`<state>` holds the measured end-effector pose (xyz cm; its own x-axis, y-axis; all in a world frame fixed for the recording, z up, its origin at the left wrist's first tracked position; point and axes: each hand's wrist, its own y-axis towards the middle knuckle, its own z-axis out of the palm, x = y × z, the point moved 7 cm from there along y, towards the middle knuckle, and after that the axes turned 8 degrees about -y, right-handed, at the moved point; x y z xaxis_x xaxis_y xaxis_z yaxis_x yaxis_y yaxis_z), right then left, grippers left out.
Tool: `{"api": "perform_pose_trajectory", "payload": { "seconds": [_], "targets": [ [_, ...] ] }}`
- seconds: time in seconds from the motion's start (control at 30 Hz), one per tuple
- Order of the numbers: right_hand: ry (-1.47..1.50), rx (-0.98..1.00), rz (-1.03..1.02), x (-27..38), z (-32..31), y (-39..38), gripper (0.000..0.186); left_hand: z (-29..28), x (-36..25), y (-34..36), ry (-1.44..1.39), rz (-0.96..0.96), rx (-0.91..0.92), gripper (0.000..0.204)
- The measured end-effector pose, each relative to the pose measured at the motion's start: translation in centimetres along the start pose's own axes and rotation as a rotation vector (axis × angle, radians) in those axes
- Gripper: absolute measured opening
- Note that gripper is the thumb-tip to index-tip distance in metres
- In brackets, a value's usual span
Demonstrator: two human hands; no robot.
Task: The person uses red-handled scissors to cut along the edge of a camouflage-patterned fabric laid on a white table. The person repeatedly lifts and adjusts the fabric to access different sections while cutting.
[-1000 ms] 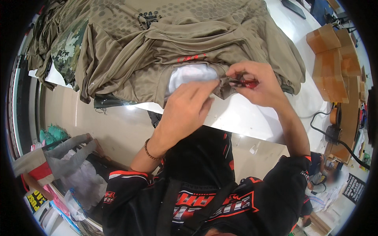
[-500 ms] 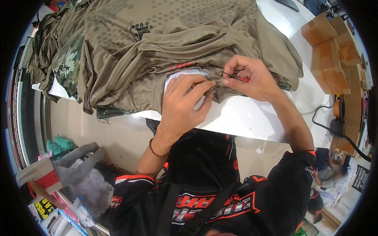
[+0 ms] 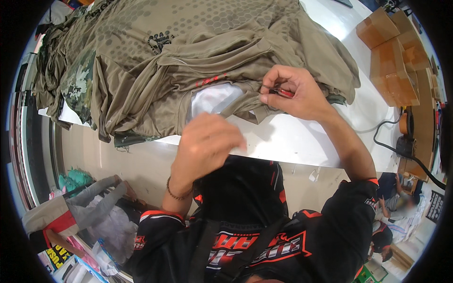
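A pile of olive shirts with a hexagon pattern, a dark emblem and some camouflage pieces lies on the white table. At its near side, a white area shows in an opening of the garment, below a small red print. My right hand is closed round small red-handled snips, at the fabric right of the opening. My left hand is smeared by motion, over the table's near edge, just below the opening, with curled fingers; whether it holds anything is unclear.
Cardboard boxes, a black cable and a tape roll are at the right. A flat dark object is at the back. Other people are low at the right, another at lower left, near piled cloth and bags.
My left hand has moved down and toward me, away from the fabric's opening, uncovering more of the white area. My right hand with the snips has shifted slightly up and left in view.
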<state>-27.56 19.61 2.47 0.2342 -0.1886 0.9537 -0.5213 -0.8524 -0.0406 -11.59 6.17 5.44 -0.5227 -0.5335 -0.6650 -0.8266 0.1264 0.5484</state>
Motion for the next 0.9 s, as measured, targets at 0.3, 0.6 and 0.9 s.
{"api": "perform_pose_trajectory", "payload": {
  "seconds": [0.3, 0.6, 0.9],
  "targets": [
    [-0.060, 0.028, -0.063, 1.1, 0.0, -0.4, 0.017, 1.0, -1.3, -0.8, -0.060, -0.086, -0.007, 0.022],
    [0.062, -0.058, -0.101, 1.2, -0.9, -1.7, 0.007, 1.3, 0.5, -0.3, 0.101, -0.222, -0.081, 0.032],
    [-0.556, -0.271, -0.074, 3.1, 1.9, -2.0, 0.041, 4.2, -0.3, -1.0, 0.133, -0.233, -0.135, 0.031]
  ]
}}
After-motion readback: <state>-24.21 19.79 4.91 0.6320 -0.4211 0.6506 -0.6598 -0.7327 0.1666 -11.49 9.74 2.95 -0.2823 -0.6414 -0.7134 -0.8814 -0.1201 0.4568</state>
